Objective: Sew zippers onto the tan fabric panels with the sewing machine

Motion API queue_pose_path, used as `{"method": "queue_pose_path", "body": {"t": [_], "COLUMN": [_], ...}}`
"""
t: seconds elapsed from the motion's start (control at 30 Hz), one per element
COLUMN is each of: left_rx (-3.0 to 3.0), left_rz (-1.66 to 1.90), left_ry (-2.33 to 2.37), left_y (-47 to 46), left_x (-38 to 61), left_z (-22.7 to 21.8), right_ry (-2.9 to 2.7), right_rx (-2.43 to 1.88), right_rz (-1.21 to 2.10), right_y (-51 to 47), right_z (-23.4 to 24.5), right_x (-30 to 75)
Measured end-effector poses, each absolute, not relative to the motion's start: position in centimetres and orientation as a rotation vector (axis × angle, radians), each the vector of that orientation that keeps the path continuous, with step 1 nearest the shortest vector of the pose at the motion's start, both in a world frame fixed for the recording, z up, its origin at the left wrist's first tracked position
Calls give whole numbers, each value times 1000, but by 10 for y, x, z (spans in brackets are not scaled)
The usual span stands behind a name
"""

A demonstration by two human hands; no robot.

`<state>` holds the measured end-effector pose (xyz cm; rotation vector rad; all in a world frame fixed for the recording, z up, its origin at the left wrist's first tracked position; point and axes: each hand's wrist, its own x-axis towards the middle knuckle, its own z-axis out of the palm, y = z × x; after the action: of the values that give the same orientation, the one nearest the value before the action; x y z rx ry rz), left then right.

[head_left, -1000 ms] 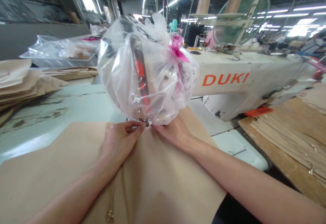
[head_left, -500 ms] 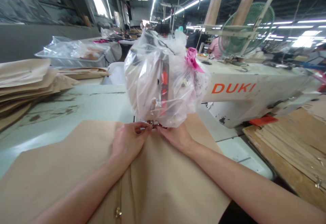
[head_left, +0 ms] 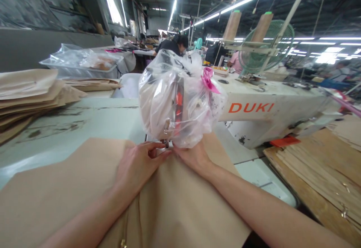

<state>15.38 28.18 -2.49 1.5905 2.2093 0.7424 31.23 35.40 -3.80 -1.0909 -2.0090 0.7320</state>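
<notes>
Beige fabric (head_left: 180, 199) lies across the sewing machine bed, with a zipper strip (head_left: 132, 218) and a metal zipper pull (head_left: 123, 243) near the bottom. My left hand (head_left: 141, 161) pinches the fabric's edge just left of the presser foot (head_left: 166, 142), thumb and forefinger slightly apart around the edge. On the other side, my right hand (head_left: 194, 158) is closed at the fabric edge, its fingertips close to the foot and partly behind the plastic. A clear plastic bag (head_left: 158, 101) tied with a pink ribbon (head_left: 208, 79) wraps the sewing machine (head_left: 251, 107) head.
Folded beige pieces (head_left: 25, 94) are stacked at the left, near a plastic-covered tub (head_left: 115, 69). More beige pieces with metal pulls lie on a wooden board (head_left: 279, 165) at right. Two thread cones (head_left: 232, 26) and a green fan (head_left: 279, 39) stand behind. A person (head_left: 170, 45) bends over farther back.
The view has shifted slightly, so the machine sits lower and further left in it. My left thumb has dropped a little from the forefinger. Both hands stay beside the presser foot.
</notes>
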Motion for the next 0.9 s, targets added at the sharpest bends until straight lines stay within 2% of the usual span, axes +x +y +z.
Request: {"method": "queue_pose_path", "body": {"t": [0.33,0.9], "left_rx": [1398,1361], "left_rz": [942,874], "left_ry": [2026,2174], "left_y": [285,286], "left_x": [149,150], "left_z": [-26,-27], "right_ry": [-2164,-2008], "right_rx": [-1126,-1068], "right_rz": [691,659], "right_y": [349,352], "right_z": [-36,-32], "right_x": [315,318]}}
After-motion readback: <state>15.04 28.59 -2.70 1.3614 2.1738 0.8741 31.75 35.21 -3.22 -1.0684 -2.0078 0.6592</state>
